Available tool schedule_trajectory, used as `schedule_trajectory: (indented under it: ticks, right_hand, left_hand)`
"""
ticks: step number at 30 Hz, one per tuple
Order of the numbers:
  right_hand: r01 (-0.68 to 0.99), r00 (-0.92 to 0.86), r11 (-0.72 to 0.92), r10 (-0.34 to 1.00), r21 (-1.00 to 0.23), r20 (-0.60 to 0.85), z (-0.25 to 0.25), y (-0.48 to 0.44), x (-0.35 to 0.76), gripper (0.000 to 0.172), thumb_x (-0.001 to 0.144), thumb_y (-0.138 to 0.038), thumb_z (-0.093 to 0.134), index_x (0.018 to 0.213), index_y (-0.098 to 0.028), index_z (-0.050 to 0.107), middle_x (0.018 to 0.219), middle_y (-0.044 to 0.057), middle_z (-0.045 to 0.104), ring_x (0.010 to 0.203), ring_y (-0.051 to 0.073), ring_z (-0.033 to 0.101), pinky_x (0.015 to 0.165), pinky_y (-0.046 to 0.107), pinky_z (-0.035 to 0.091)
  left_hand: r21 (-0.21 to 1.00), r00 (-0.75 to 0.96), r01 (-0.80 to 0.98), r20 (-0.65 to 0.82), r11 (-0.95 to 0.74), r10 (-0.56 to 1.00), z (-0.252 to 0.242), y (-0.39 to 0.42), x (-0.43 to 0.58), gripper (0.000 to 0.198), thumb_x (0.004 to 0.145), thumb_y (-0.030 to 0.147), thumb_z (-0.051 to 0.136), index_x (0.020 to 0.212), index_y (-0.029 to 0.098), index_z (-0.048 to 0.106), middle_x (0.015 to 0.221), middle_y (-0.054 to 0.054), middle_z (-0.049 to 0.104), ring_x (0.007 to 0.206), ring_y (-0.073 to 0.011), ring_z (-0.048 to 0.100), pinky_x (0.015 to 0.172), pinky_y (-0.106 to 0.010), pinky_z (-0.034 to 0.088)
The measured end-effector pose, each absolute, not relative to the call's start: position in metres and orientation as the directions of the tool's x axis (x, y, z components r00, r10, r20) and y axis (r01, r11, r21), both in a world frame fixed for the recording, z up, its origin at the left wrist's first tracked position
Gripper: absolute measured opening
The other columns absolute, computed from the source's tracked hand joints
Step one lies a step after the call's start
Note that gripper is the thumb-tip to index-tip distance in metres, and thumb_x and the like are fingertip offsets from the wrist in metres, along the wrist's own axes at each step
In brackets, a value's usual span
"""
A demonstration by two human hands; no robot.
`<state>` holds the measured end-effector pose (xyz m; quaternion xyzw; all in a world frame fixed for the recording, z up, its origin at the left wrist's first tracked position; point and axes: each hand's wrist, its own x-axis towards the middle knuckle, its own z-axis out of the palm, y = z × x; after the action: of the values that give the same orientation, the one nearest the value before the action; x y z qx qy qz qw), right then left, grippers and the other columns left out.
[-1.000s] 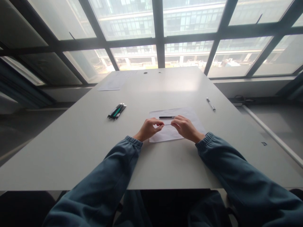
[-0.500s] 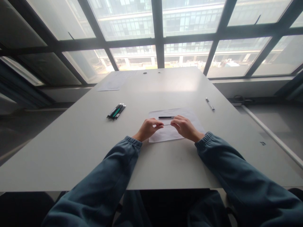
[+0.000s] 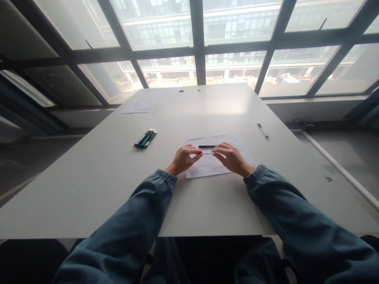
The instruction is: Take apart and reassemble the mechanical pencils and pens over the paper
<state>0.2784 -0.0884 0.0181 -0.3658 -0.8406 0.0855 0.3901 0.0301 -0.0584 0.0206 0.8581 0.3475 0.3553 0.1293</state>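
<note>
Left hand [image 3: 182, 159], right hand [image 3: 231, 157] nearer pen [image 3: 206, 146]; refill [image 3: 207, 153] between them

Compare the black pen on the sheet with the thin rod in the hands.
The black pen lies on the sheet; the thin rod is pinched at its ends by left hand and right hand. The pen is thicker and darker than the rod. Both run crosswise, parallel.

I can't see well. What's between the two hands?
In the head view, a thin rod spans from the left hand to the right hand, above the paper.
</note>
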Motion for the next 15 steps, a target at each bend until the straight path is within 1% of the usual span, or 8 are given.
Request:
schedule_trajectory:
  ticks: [3, 5, 7, 11, 13, 15]
  right_hand:
    - [0.604, -0.257, 0.639, 0.722, -0.476, 0.642, 0.017, -0.086, 0.281, 0.028, 0.104, -0.028, 0.045, 0.109, -0.022, 0.072, 0.101, 0.010, 0.072, 0.097, 0.025, 0.062, 0.089, 0.040, 0.051]
    - [0.647, -0.188, 0.585, 0.743, -0.488, 0.642, 0.014, -0.084, 0.284, 0.031, 0.104, -0.025, 0.042, 0.114, -0.020, 0.071, 0.104, 0.011, 0.072, 0.100, 0.026, 0.061, 0.092, 0.042, 0.051]
    - [0.683, -0.205, 0.558, 0.765, -0.471, 0.610, 0.010, -0.082, 0.286, 0.032, 0.102, -0.021, 0.043, 0.121, -0.018, 0.069, 0.112, 0.012, 0.072, 0.107, 0.028, 0.060, 0.096, 0.044, 0.050]
    - [0.724, -0.334, 0.551, 0.807, -0.416, 0.487, -0.001, -0.078, 0.288, 0.037, 0.099, -0.019, 0.049, 0.134, -0.018, 0.063, 0.134, 0.012, 0.066, 0.125, 0.030, 0.054, 0.105, 0.049, 0.045]
    - [0.738, -0.379, 0.549, 0.818, -0.393, 0.432, -0.006, -0.076, 0.288, 0.038, 0.097, -0.018, 0.053, 0.133, -0.018, 0.063, 0.139, 0.012, 0.064, 0.129, 0.031, 0.052, 0.107, 0.050, 0.044]
    - [0.747, -0.397, 0.547, 0.824, -0.379, 0.404, -0.008, -0.076, 0.289, 0.036, 0.095, -0.019, 0.057, 0.130, -0.018, 0.065, 0.139, 0.013, 0.063, 0.129, 0.031, 0.053, 0.107, 0.050, 0.044]
  left_hand:
    - [0.463, 0.448, 0.536, 0.553, -0.706, 0.703, 0.020, -0.055, 0.024, 0.018, 0.093, 0.033, 0.065, 0.085, 0.023, 0.078, 0.084, -0.004, 0.077, 0.080, -0.0189, 0.067, 0.080, -0.033, 0.053]
    - [0.465, 0.400, 0.558, 0.575, -0.687, 0.714, 0.021, -0.053, 0.019, 0.018, 0.093, 0.033, 0.065, 0.086, 0.022, 0.078, 0.084, -0.004, 0.077, 0.080, -0.0186, 0.067, 0.081, -0.033, 0.053]
    - [0.466, 0.357, 0.585, 0.587, -0.664, 0.727, 0.021, -0.051, 0.015, 0.019, 0.093, 0.033, 0.065, 0.087, 0.022, 0.078, 0.084, -0.004, 0.077, 0.079, -0.0186, 0.067, 0.081, -0.033, 0.052]
    - [0.468, 0.305, 0.616, 0.600, -0.634, 0.739, 0.021, -0.046, 0.008, 0.019, 0.093, 0.032, 0.064, 0.087, 0.021, 0.078, 0.082, -0.003, 0.076, 0.078, -0.0188, 0.067, 0.081, -0.033, 0.052]
    - [0.471, 0.293, 0.621, 0.602, -0.627, 0.743, 0.020, -0.044, 0.007, 0.018, 0.092, 0.032, 0.065, 0.086, 0.020, 0.078, 0.081, -0.003, 0.076, 0.078, -0.0189, 0.067, 0.081, -0.033, 0.052]
    - [0.474, 0.288, 0.622, 0.601, -0.623, 0.745, 0.019, -0.043, 0.006, 0.018, 0.092, 0.032, 0.065, 0.086, 0.020, 0.078, 0.081, -0.003, 0.076, 0.077, -0.0190, 0.067, 0.082, -0.034, 0.052]
